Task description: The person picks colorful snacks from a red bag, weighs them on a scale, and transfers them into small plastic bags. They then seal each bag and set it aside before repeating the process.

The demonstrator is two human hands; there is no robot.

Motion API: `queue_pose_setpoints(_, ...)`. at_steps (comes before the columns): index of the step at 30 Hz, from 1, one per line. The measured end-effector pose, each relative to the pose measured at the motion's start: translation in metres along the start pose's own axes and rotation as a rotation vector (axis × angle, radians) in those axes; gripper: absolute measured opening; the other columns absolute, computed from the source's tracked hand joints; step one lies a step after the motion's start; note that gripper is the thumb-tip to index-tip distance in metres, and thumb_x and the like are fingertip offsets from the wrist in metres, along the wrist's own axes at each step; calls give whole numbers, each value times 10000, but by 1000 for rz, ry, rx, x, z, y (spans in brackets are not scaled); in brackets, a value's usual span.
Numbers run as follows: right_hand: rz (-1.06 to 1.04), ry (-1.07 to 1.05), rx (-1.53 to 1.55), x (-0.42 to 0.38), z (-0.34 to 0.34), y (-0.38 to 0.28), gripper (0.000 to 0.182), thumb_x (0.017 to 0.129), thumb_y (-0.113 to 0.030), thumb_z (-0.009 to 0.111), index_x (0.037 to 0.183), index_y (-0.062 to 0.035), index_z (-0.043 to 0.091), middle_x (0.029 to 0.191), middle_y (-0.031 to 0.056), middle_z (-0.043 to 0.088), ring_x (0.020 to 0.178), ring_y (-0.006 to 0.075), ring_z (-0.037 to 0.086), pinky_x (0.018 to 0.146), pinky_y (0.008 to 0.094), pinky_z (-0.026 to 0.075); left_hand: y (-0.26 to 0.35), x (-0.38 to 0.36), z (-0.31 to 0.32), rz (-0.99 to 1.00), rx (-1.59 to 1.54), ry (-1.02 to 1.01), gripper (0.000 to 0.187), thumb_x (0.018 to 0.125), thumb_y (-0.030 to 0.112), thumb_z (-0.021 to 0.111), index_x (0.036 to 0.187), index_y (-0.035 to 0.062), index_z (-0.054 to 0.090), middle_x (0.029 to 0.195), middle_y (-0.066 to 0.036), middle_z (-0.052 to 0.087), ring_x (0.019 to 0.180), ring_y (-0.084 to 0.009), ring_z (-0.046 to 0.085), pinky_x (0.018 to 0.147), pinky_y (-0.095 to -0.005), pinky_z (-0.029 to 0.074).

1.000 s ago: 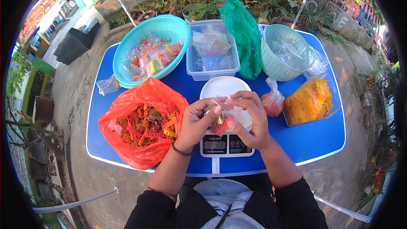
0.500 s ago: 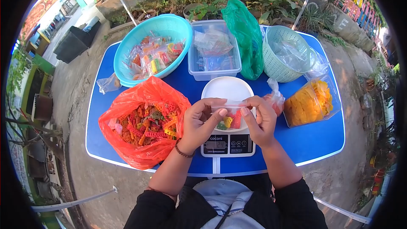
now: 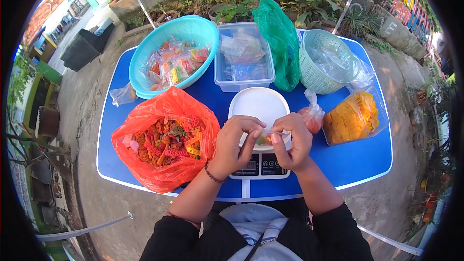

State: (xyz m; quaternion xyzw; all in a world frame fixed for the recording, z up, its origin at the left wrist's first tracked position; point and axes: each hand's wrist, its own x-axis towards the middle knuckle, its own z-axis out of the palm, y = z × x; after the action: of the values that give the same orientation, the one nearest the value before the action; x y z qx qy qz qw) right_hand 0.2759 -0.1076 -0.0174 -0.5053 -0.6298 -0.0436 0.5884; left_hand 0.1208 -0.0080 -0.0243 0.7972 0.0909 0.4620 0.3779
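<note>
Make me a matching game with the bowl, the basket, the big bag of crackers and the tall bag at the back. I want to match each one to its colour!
Things:
1. bowl
2. basket
3. cracker bag
4. tall bag

Colours:
A. orange
B. dark green
C. turquoise
D. pale green

Pairs: 1-C, 2-D, 3-A, 4-B

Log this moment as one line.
left hand: pinching small snack bag | right hand: pinching same bag | position: over white plate on scale
</note>
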Motion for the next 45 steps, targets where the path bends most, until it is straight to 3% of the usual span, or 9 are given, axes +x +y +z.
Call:
queue_pose_setpoints(4, -22, 11, -7, -3, 3, 1, 93, 815, -10, 669, 887, -38, 617, 807, 77, 652, 697, 225, 573, 668, 348, 411, -1, -1, 0, 91, 83, -20, 103, 949, -6, 648, 1036, 24, 600, 1010, -158, 730, 911, -264, 709, 862, -351, 528)
queue_pose_setpoints(10, -23, 42, -2, -5, 4, 1, 88, 819, -14, 672, 876, -35, 609, 809, 81, 649, 693, 226, 570, 669, 342, 417, -2, -6, -3, -89, -113, -33, 88, 991, 80, 609, 1032, 4, 589, 1046, -173, 719, 942, -210, 688, 874, -331, 516)
queue_pose_setpoints(13, 42, 65, 52, -6, 3, 2, 80, 824, -14, 670, 869, -29, 605, 810, 87, 648, 692, 230, 570, 668, 342, 422, -6, -7, -3, -70, -72, 42, 63, 959, 48, 637, 1005, 5, 629, 987, -146, 708, 883, -241, 684, 820, -343, 516)
queue_pose_setpoints(16, 73, 46, 90, -6, 0, 4, 72, 828, -9, 665, 867, -20, 605, 812, 98, 649, 698, 235, 576, 673, 341, 433, -4, -9, -5, -100, -122, 63, 107, 1032, 97, 553, 1047, -9, 563, 1070, -169, 672, 972, -182, 643, 895, -313, 497)
queue_pose_setpoints(25, 92, 37, 105, -6, 1, 4, 66, 828, 8, 658, 875, -7, 615, 822, 112, 657, 732, 246, 604, 699, 338, 464, -4, -13, -1, -256, -313, 73, 157, 1073, 149, 556, 1096, -4, 531, 1055, -126, 648, 969, -137, 615, 883, -278, 491)
queue_pose_setpoints(31, 66, 8, 93, -2, 0, 2, 67, 831, 7, 661, 886, -15, 630, 838, 113, 673, 740, 250, 610, 722, 349, 467, -7, -11, -3, -160, -124, 38, 171, 1067, 151, 584, 1063, -12, 535, 1000, -116, 659, 888, -130, 628, 828, -265, 506)
queue_pose_setpoints(34, 52, -15, 76, -2, 2, 1, 57, 837, -5, 660, 880, -20, 626, 840, 111, 673, 736, 252, 604, 716, 357, 455, -7, -13, 1, -192, -166, 119, 86, 1005, 60, 651, 1008, -9, 600, 947, -107, 700, 836, -176, 673, 785, -286, 527)
queue_pose_setpoints(40, -11, -57, 16, 1, 3, 1, 58, 837, -4, 651, 876, -14, 608, 823, 107, 652, 711, 252, 583, 685, 356, 444, -6, -14, 1, -213, -150, 103, 79, 1011, 64, 638, 1014, -7, 601, 957, -103, 697, 855, -171, 665, 813, -295, 521)
queue_pose_setpoints(45, -4, -47, 29, -1, 1, 2, 43, 858, -1, 630, 885, -3, 597, 816, 110, 637, 717, 234, 578, 682, 336, 454, -2, -8, -2, -203, -327, 34, 128, 1013, 99, 627, 1066, -17, 612, 985, -106, 697, 872, -166, 661, 827, -298, 522)
